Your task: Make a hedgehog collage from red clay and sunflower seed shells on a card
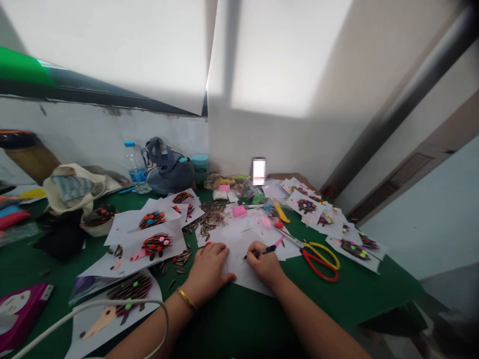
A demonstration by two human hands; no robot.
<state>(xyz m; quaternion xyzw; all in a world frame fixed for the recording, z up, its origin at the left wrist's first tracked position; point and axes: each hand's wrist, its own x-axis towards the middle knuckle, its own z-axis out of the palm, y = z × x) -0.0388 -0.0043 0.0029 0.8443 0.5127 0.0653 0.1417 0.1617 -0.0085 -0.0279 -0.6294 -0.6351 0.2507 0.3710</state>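
My right hand (264, 264) is closed around a black pen (267, 251), its tip at the white sheet of paper (234, 249). Faint drawn lines show on the sheet near the tip. My left hand (210, 267) lies flat over the sheet's left edge, thumb stretched toward the pen, with nothing in it. A gold bangle (186, 298) circles the left wrist. Beyond the left hand is a pile of striped sunflower seeds (211, 219). Scissors with red and yellow handles (320, 257) lie right of the right hand, and a pink lump (239, 211) sits at the sheet's far side.
Hedgehog pictures made with seeds and coloured balls lie left (157, 244) and right (354, 249) on the green tablecloth (318, 304). Behind stand a water bottle (136, 169), a blue bag (168, 167) and a phone (258, 171). A pale cable (112, 302) crosses the left front.
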